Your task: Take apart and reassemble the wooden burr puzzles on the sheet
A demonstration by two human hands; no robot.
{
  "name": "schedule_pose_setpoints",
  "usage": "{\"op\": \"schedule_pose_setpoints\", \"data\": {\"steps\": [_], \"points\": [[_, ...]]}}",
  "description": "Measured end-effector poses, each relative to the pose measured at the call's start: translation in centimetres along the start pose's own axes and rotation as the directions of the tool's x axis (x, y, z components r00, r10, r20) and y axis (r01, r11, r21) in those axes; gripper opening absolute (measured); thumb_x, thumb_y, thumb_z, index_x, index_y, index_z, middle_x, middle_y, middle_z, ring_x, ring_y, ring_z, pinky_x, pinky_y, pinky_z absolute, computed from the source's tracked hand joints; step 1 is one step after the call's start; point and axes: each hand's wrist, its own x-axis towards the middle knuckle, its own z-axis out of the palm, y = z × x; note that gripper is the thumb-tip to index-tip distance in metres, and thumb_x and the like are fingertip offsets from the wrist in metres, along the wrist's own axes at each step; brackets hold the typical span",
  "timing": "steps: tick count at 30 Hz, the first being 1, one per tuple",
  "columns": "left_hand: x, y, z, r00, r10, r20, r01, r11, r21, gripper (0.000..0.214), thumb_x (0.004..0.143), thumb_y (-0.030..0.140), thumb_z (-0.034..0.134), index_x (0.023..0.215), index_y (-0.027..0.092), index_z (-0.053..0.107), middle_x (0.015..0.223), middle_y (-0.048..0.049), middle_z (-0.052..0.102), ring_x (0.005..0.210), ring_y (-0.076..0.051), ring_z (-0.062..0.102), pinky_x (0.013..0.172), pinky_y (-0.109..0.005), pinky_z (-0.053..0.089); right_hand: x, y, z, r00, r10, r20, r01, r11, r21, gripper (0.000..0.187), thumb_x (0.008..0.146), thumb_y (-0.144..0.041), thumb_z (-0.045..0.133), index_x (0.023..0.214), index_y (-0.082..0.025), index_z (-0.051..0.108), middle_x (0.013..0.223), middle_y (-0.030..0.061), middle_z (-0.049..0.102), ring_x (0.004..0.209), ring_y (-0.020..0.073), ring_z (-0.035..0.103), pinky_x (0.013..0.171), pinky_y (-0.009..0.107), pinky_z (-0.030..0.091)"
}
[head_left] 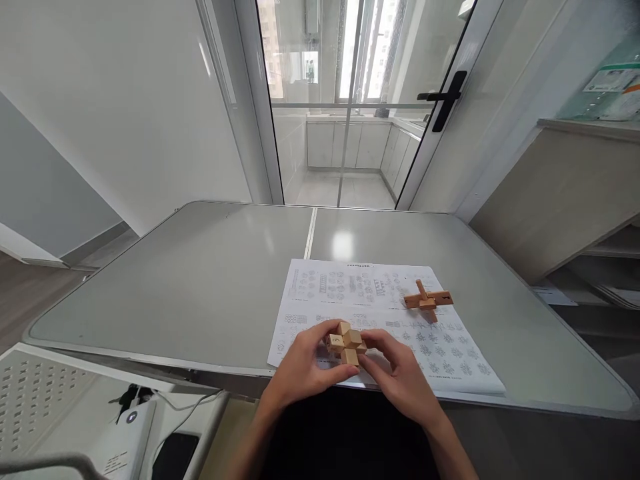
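Note:
A small cluster of interlocked wooden puzzle blocks (346,342) is held just above the near edge of a printed instruction sheet (370,293). My left hand (301,370) grips the cluster from the left, fingers curled round it. My right hand (400,377) pinches it from the right. A second wooden piece assembly (427,299), shaped like a cross, lies on the sheet's right part, apart from both hands.
The grey folding table (200,273) has a seam down its middle. A glass door with a black handle (447,98) stands beyond. Shelving (590,220) stands at right. A white perforated surface (45,393) and cables lie at lower left.

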Motion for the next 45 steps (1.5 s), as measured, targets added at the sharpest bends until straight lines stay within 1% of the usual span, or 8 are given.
{"op": "schedule_pose_setpoints", "data": {"steps": [5,10,16,23,29,33,42,45], "points": [[0.0,-0.1,0.3,0.998,-0.016,-0.062,0.024,0.993,0.118,0.042,0.085,0.042,0.082,0.119,0.023,0.066,0.099,-0.0024,0.072,0.087,-0.019,0.065,0.083,-0.031,0.055,0.3,0.3,0.2,0.996,0.027,0.084,-0.025,0.999,-0.020,0.019,0.106,-0.034,0.057,0.118,-0.025,0.069,0.108,0.0061,0.078,0.099,0.0252,0.075,0.092,0.040,0.062],[0.1,-0.2,0.6,0.997,-0.031,-0.076,0.046,0.981,0.191,0.046,0.080,0.047,0.087,0.115,0.023,0.068,0.095,-0.0011,0.073,0.082,-0.019,0.064,0.079,-0.031,0.053,0.3,0.6,0.5,0.998,0.033,0.060,-0.032,0.999,-0.015,0.013,0.105,-0.034,0.059,0.106,-0.025,0.068,0.098,0.0037,0.076,0.090,0.0230,0.073,0.081,0.035,0.060],[0.2,-0.6,0.9,0.993,-0.016,-0.119,0.044,0.971,0.237,0.050,0.077,0.051,0.089,0.111,0.022,0.067,0.095,-0.0021,0.075,0.082,-0.019,0.066,0.076,-0.031,0.052,0.3,0.6,1.0,0.998,0.002,-0.061,-0.003,1.000,-0.005,0.013,0.104,-0.037,0.063,0.097,-0.025,0.066,0.110,0.0069,0.076,0.094,0.0241,0.073,0.081,0.035,0.061],[0.2,-0.9,1.0,0.993,-0.011,-0.116,0.038,0.972,0.233,0.049,0.077,0.051,0.088,0.110,0.022,0.066,0.090,-0.0013,0.073,0.079,-0.019,0.064,0.075,-0.031,0.053,0.5,0.0,0.9,1.000,0.015,-0.009,-0.015,0.999,-0.047,0.012,0.104,-0.035,0.062,0.104,-0.025,0.068,0.097,0.0041,0.076,0.082,0.0219,0.071,0.076,0.034,0.059],[0.1,-0.8,0.9,0.993,-0.011,-0.119,0.036,0.976,0.213,0.049,0.079,0.049,0.088,0.113,0.023,0.065,0.091,-0.0001,0.071,0.077,-0.017,0.062,0.074,-0.029,0.051,0.8,-0.8,0.0,0.994,-0.004,0.112,0.004,1.000,0.005,0.022,0.107,-0.034,0.057,0.122,-0.028,0.071,0.121,0.0067,0.075,0.105,0.0250,0.073,0.093,0.037,0.060],[-0.1,-1.0,0.9,0.993,-0.006,-0.118,0.031,0.976,0.214,0.049,0.078,0.049,0.088,0.113,0.023,0.064,0.090,0.0004,0.070,0.076,-0.016,0.059,0.072,-0.028,0.050,1.0,-1.1,-0.6,0.985,0.021,0.173,-0.031,0.998,0.055,0.025,0.109,-0.038,0.055,0.124,-0.028,0.072,0.124,0.0071,0.075,0.110,0.0263,0.072,0.098,0.039,0.060],[0.0,-0.6,0.9,0.992,0.014,-0.122,0.013,0.976,0.218,0.051,0.075,0.046,0.091,0.112,0.023,0.065,0.092,0.0004,0.071,0.076,-0.016,0.059,0.073,-0.028,0.049,0.7,-0.1,-0.3,0.995,0.077,0.060,-0.084,0.989,0.119,0.018,0.102,-0.041,0.068,0.108,-0.024,0.069,0.107,0.0064,0.075,0.098,0.0256,0.073,0.090,0.039,0.061],[0.0,-0.6,0.9,0.992,0.011,-0.122,0.015,0.977,0.214,0.051,0.075,0.046,0.091,0.113,0.023,0.066,0.090,0.0010,0.070,0.075,-0.016,0.058,0.072,-0.028,0.049,0.7,0.0,-0.4,0.988,0.121,0.098,-0.135,0.979,0.155,0.021,0.101,-0.043,0.070,0.111,-0.024,0.069,0.112,0.0074,0.076,0.103,0.0262,0.073,0.095,0.040,0.060]]}}
